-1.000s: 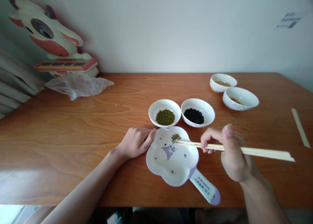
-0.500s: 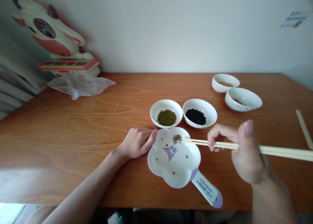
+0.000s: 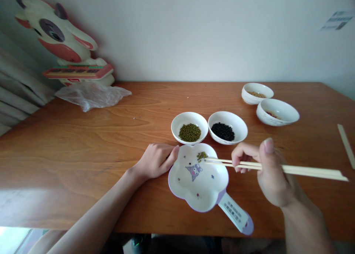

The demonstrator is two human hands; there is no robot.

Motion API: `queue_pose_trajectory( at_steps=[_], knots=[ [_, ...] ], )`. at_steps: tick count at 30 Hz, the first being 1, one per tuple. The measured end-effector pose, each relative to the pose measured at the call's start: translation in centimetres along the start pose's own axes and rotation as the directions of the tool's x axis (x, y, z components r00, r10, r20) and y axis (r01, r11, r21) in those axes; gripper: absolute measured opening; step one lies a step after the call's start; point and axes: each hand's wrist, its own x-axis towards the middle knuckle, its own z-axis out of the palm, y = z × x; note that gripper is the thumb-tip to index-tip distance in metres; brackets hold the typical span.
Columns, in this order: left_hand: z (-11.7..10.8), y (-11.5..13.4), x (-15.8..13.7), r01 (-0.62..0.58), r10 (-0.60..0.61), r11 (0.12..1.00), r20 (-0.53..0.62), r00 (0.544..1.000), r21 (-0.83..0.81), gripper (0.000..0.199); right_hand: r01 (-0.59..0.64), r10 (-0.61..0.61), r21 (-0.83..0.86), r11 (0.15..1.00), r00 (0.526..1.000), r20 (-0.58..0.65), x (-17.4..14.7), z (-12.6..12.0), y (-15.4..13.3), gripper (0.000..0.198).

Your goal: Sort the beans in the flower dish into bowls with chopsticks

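Note:
A pair of light wooden chopsticks point(image 3: 299, 170) is gripped in my right hand point(image 3: 270, 172). Their tips are slightly apart, at the edge of a small heap of green mung beans point(image 3: 202, 156) in a flower-shaped white dish point(image 3: 205, 198) with a purple rim and a handle. My left hand point(image 3: 158, 159) lies on the table at the dish's left edge, fingers curled, thumb against the rim; its fingertips are hidden. Just behind the dish, a white bowl point(image 3: 177, 121) holds mung beans, and beside it another white bowl point(image 3: 240, 127) holds black beans.
Farther back on the right are a bowl with yellowish grains point(image 3: 257, 95) and a bowl with reddish contents point(image 3: 277, 112). A light wooden strip point(image 3: 346, 146) lies at the right. A crumpled plastic bag point(image 3: 93, 95) and a cow toy with a keyboard point(image 3: 66, 43) occupy the back left.
My right hand has shifted slightly left, and the chopstick tips have opened a little at the mung beans. My left hand stays at the dish's rim. The whole view has moved slightly.

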Motion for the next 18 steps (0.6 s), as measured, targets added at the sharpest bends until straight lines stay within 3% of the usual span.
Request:
queue_pose_trajectory(
  at_steps=[12,18],
  knots=[
    [0.00,-0.05,-0.12,-0.013,0.013,1.000,-0.004,1.000,0.010,0.052,0.055,-0.055,-0.021,0.998,0.998,-0.036,-0.07,0.07,-0.26,0.078],
    [-0.06,0.03,-0.02,-0.012,0.012,1.000,-0.002,1.000,0.007,0.052,0.055,-0.057,-0.016,0.998,0.990,-0.129,-0.58,-0.62,-0.53,0.086]
  ],
)
